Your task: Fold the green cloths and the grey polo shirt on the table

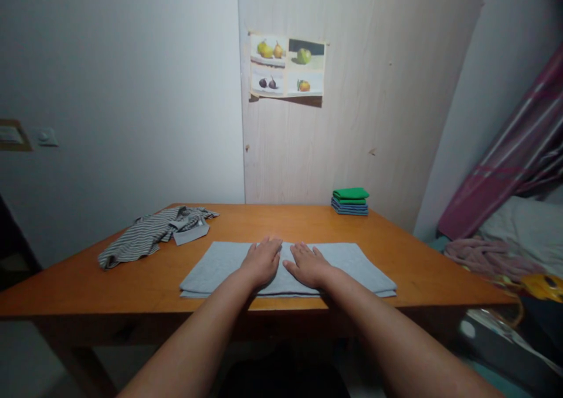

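A light grey cloth [347,263], folded into a wide flat rectangle, lies near the front edge of the table. My left hand [263,261] rests palm down just left of the cloth's middle, fingers stretched forward. Beside it, slightly to the right, my right hand [308,264] also lies flat on the cloth with its fingers spread. A small gap separates the two hands. Layered edges of the fabric show along the front. What garment or cloth it is, I cannot tell.
On the wooden table [272,222], a crumpled striped shirt [153,234] lies at the left. At the back right stands a stack of folded green and blue cloths [350,202]. A wall rises behind the table. Right of it are a pink curtain [492,157] and a mauve cloth [488,256].
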Action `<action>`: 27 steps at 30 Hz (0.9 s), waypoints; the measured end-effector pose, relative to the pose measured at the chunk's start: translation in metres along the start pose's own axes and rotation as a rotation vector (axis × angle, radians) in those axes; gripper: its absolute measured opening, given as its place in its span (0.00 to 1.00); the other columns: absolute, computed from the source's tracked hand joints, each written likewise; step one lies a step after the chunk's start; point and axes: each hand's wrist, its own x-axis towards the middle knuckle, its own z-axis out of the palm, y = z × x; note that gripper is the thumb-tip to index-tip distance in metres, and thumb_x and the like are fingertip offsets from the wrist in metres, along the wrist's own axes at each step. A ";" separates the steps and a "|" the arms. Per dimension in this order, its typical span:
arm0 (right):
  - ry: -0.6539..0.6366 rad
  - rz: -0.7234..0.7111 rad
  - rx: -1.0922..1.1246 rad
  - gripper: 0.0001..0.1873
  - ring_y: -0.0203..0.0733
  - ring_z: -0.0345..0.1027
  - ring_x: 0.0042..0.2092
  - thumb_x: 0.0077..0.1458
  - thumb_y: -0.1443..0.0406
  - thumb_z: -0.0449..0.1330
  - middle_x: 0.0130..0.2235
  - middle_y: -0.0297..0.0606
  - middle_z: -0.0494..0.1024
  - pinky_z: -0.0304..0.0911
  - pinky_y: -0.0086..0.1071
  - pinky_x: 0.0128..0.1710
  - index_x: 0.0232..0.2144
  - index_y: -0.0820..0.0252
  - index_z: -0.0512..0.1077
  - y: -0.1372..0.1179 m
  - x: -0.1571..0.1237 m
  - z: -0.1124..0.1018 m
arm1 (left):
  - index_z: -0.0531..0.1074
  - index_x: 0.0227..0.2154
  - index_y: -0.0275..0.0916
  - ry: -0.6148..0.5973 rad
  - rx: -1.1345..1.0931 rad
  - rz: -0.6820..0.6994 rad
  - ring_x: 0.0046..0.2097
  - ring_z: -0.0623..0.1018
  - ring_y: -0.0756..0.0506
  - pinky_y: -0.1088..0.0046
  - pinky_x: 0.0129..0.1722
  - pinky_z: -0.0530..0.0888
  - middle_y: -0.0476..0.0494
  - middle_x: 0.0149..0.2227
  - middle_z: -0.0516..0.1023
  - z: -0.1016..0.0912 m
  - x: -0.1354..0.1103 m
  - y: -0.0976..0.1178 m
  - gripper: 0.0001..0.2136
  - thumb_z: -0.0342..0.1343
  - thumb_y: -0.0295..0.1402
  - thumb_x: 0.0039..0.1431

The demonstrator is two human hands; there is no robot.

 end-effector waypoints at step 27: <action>0.081 -0.049 0.015 0.39 0.49 0.34 0.73 0.67 0.50 0.37 0.73 0.48 0.44 0.32 0.51 0.69 0.71 0.70 0.45 -0.013 0.011 0.011 | 0.65 0.60 0.41 -0.043 0.034 -0.022 0.68 0.62 0.41 0.57 0.66 0.58 0.40 0.66 0.65 -0.003 0.000 -0.008 0.22 0.39 0.39 0.68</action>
